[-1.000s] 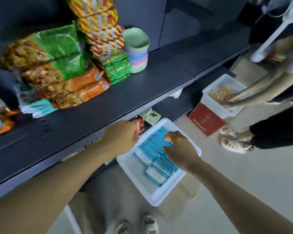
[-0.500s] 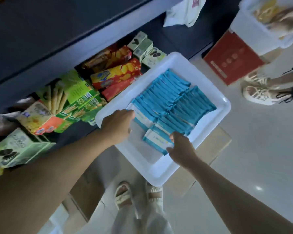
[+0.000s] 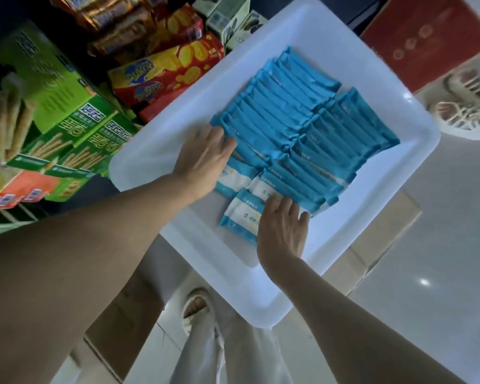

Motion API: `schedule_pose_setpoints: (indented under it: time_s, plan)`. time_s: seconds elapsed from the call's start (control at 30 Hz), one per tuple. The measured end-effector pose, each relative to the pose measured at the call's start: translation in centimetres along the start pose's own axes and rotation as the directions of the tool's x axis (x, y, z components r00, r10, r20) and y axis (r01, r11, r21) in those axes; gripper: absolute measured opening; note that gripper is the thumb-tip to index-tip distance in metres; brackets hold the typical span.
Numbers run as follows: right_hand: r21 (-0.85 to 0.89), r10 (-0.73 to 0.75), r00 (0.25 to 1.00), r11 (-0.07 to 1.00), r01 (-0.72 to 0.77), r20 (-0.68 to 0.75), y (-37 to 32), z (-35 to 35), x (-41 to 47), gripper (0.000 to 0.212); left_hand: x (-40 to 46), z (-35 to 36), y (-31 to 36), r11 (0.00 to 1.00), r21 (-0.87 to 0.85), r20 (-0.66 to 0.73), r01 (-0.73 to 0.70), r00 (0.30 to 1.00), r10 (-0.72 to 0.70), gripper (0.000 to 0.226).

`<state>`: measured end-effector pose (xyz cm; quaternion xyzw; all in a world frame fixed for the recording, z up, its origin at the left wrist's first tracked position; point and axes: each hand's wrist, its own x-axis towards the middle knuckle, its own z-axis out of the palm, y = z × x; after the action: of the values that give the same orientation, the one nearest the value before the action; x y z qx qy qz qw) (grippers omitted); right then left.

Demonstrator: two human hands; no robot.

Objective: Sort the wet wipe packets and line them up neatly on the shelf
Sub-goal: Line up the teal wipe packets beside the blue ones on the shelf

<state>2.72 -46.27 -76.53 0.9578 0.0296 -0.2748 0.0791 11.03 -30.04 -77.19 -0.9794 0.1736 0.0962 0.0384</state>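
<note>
A white plastic tray (image 3: pixel 394 173) rests on a cardboard box and holds two rows of blue wet wipe packets (image 3: pixel 297 115) standing on edge. A blue-and-white packet (image 3: pixel 240 214) lies flat at the near end of the right row. My left hand (image 3: pixel 205 159) lies on the near end of the left row, fingers spread over the packets. My right hand (image 3: pixel 281 231) rests on the flat packet and the packets behind it, fingers apart. Neither hand has lifted a packet.
A low shelf on the left holds green biscuit-stick boxes (image 3: pixel 75 128) and red-and-yellow cracker boxes (image 3: pixel 172 70). A red box (image 3: pixel 427 42) and another person's sandalled feet (image 3: pixel 466 106) are at the upper right. My own foot (image 3: pixel 194 309) stands below the tray.
The view has swung down from the upper shelf onto the tray. My left hand moved from the tray's edge onto the left row; my right hand stayed at the near end of the right row.
</note>
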Motion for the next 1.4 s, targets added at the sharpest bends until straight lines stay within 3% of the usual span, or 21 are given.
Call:
schedule_pose_setpoints:
  time_s: [0.17, 0.27, 0.4, 0.53, 0.63, 0.77, 0.83, 0.87, 1.07, 1.23, 1.4]
  plan:
    - [-0.071, -0.054, 0.998, 0.996, 0.055, 0.020, 0.4, -0.4, 0.7, 0.047, -0.6, -0.5, -0.4, 1.000, -0.030, -0.009, -0.009, 1.000, 0.009, 0.026]
    - [0.074, -0.082, 0.995, 0.994, 0.079, 0.049, 1.0, -1.2, 0.3, 0.027, -1.4, -1.3, -0.6, 0.996, -0.081, 0.129, 0.041, 0.991, -0.031, 0.026]
    - [0.317, -0.112, 0.991, 0.945, 0.083, 0.074, 2.4, -4.8, -1.5, 0.020, -3.2, -4.0, -0.8, 0.945, -0.226, 0.191, 0.236, 0.962, -0.194, 0.032]
    - [0.392, -0.095, 0.995, 0.915, 0.096, -0.022, 4.8, -11.0, -4.1, 0.028, -4.9, -10.1, -1.9, 0.857, -0.364, 0.201, 0.366, 0.929, -0.311, 0.025]
    - [0.487, -0.069, 0.989, 0.865, 0.123, -0.128, 6.3, -17.1, -6.8, 0.018, -6.2, -16.5, -3.4, 0.784, -0.462, 0.178, 0.414, 0.909, -0.376, 0.020]
    - [0.544, -0.064, 0.968, 0.817, 0.189, -0.241, 7.3, -27.1, -10.8, 0.011, -8.3, -27.0, -5.7, 0.713, -0.596, 0.080, 0.368, 0.911, -0.404, 0.025]
    - [0.530, -0.089, 0.939, 0.806, 0.265, -0.333, 7.5, -32.5, -13.2, 0.014, -9.7, -32.7, -6.6, 0.693, -0.639, 0.031, 0.334, 0.911, -0.411, 0.014]
    - [0.521, -0.104, 0.919, 0.797, 0.306, -0.380, 7.6, -35.2, -14.6, 0.015, -10.4, -35.5, -7.1, 0.695, -0.650, 0.001, 0.307, 0.915, -0.404, 0.006]
    - [0.420, -0.171, 0.790, 0.770, 0.480, -0.589, 7.6, -48.1, -22.2, 0.020, -15.6, -50.4, -9.3, 0.744, -0.654, -0.194, 0.140, 0.919, -0.344, 0.029]
    - [0.427, -0.152, 0.696, 0.692, 0.582, -0.702, 7.6, -55.9, -26.1, 0.011, -18.9, -58.7, -11.1, 0.770, -0.627, -0.324, 0.114, 0.862, -0.391, 0.011]
    - [0.406, -0.188, 0.619, 0.606, 0.684, -0.763, 7.3, -63.0, -26.5, 0.016, -20.6, -65.8, -13.4, 0.833, -0.538, -0.411, 0.133, 0.820, -0.397, 0.008]
